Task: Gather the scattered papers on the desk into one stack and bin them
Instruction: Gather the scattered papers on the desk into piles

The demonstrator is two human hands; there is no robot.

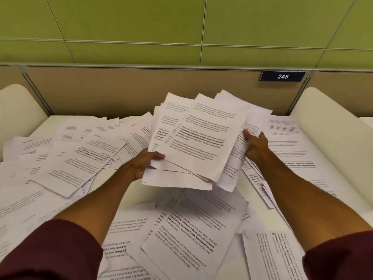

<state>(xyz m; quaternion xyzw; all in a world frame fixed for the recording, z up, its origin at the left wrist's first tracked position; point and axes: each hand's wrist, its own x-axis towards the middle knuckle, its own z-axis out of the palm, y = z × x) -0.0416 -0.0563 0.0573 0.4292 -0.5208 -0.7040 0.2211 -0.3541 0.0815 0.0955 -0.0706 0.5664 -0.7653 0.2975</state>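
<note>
A loose stack of printed white papers (197, 138) is lifted above the middle of the white desk (113, 190). My left hand (141, 164) grips its lower left corner, thumb on top. My right hand (255, 145) holds the stack's right edge, fingers curled around several sheets. Many more printed sheets lie scattered flat: a pile at the left (76, 158), sheets at the right (290, 150), and a spread near me (189, 235). No bin is in view.
A beige partition (141, 87) with a dark plate reading 248 (282, 76) closes the desk's far side, under a green panelled wall. Rounded white side panels stand at the left (18, 104) and right (327, 122).
</note>
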